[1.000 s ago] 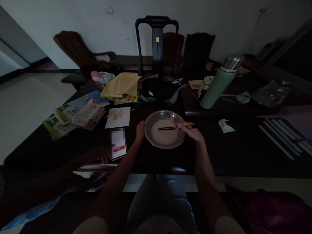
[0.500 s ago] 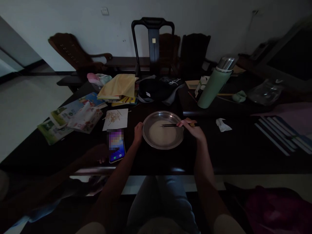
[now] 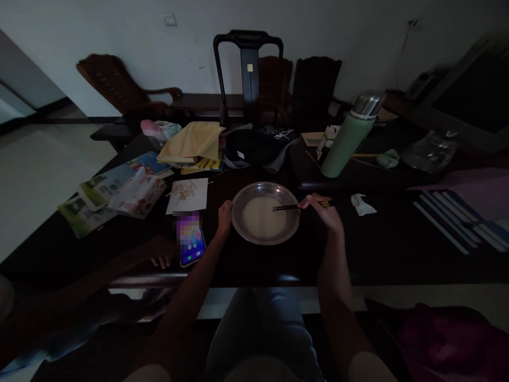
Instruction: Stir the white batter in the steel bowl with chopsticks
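A round metal plate [image 3: 292,231] holding a pale layer of rice-like grains sits on the dark table in front of me. My left hand [image 3: 225,216] grips the plate's left rim, fingers curled on it. My right hand [image 3: 323,210] is closed on a pair of dark chopsticks [image 3: 287,208], whose tips reach over the right part of the plate.
Another person's hand [image 3: 162,260] rests by a lit phone [image 3: 191,246] at the table's near left. A white sheet with small sticks [image 3: 187,195], booklets [image 3: 115,193], a yellow cloth [image 3: 194,140], a green thermos [image 3: 345,143], a crumpled tissue [image 3: 361,204] and books [image 3: 457,217] lie around.
My right hand has drawn the chopsticks to the right, so their tips moved from the plate's middle toward its right side. The phone screen changed from white to a colourful display.
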A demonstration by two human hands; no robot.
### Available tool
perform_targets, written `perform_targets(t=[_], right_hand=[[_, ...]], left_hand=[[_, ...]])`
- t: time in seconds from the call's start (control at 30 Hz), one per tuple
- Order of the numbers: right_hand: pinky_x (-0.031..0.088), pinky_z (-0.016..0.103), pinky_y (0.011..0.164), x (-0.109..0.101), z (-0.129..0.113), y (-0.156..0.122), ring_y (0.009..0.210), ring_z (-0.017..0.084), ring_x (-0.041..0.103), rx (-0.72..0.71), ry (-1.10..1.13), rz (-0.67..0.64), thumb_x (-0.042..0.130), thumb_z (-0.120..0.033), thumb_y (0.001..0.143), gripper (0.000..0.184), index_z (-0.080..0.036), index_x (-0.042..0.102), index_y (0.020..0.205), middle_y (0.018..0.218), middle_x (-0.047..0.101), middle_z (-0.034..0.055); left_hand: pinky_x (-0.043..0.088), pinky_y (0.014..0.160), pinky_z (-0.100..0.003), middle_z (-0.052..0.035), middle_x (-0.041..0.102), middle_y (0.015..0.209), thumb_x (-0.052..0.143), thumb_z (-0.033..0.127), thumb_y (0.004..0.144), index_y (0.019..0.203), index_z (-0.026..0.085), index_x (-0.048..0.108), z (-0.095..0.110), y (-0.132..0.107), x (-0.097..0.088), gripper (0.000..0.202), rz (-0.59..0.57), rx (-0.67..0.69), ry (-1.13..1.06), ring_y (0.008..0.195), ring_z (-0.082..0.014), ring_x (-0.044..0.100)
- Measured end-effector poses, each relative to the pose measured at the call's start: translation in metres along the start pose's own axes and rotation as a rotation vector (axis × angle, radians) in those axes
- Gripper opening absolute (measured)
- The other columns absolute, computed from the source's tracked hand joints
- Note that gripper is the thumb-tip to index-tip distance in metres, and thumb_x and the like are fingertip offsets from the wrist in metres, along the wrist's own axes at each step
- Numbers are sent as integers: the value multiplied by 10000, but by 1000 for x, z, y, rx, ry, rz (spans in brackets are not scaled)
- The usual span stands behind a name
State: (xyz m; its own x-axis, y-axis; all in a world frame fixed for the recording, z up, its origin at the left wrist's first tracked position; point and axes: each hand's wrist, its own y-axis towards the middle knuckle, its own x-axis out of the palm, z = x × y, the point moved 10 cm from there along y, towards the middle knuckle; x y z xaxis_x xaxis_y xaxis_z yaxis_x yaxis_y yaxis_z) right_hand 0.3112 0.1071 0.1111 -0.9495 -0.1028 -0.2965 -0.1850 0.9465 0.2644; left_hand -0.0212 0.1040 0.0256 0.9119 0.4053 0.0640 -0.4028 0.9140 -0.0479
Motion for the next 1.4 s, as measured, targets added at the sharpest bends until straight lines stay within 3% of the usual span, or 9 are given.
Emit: perform_targets(t=[0.07,0.27,0.43,0.5,0.7,0.93,1.17,1.3,1.4], right_hand=[[513,392,893,-3,2,-5,787,220,705,27,49,-36,556,-650,890,510,-256,683,593,734,762,25],[528,376,881,55,-9,-1,876,224,721,-21,58,-281,566,-669,872,475,-262,737,695,851,795,22],[512,390,894,7,1,-2,825,220,713,-3,38,-37,581,-642,880,470,-264,708,631,773,769,18],[512,391,874,-2,3,-7,758,216,702,20,68,-48,577,-636,886,494,-257,689,590,715,753,20],[530,374,854,55,-8,-1,856,225,716,-13,59,-268,569,-682,863,486,-264,729,673,841,792,24],[513,384,886,-8,9,-5,786,218,711,41,64,22,598,-607,887,465,-253,696,602,733,764,19],[515,371,874,46,-4,0,879,224,713,-27,70,-242,582,-641,881,459,-255,745,693,852,790,28],[509,380,884,6,4,1,839,219,707,-11,51,-29,608,-617,877,440,-260,729,650,790,777,20],[517,376,860,-3,6,-7,760,208,705,15,93,-48,579,-603,902,478,-253,698,599,718,754,17]], left_hand=[[309,550,-251,42,352,556,521,183,841,508,204,427,1,0,0,347,3,9,6,557,-126,325],[326,570,-248,40,372,559,532,185,854,501,201,429,5,0,-1,368,0,40,39,575,-129,335],[311,560,-244,41,358,546,496,133,844,500,202,434,3,0,1,356,5,24,-1,563,-130,316],[306,557,-245,44,352,544,490,127,841,503,203,431,1,0,1,352,5,12,-15,561,-129,310],[308,563,-244,46,358,549,499,145,840,508,202,432,2,1,1,343,-3,16,0,570,-129,329],[313,568,-251,50,335,543,491,145,842,504,207,411,4,-1,2,353,-4,-4,-11,556,-126,313],[310,558,-248,50,353,553,512,200,849,519,205,424,-1,2,0,341,-15,28,1,559,-123,317],[301,547,-245,49,362,549,509,204,844,527,198,447,-4,4,-1,323,-11,11,-18,559,-118,317],[296,538,-242,52,352,543,508,203,845,530,195,457,-5,3,-1,320,-7,-12,-34,547,-114,307]])
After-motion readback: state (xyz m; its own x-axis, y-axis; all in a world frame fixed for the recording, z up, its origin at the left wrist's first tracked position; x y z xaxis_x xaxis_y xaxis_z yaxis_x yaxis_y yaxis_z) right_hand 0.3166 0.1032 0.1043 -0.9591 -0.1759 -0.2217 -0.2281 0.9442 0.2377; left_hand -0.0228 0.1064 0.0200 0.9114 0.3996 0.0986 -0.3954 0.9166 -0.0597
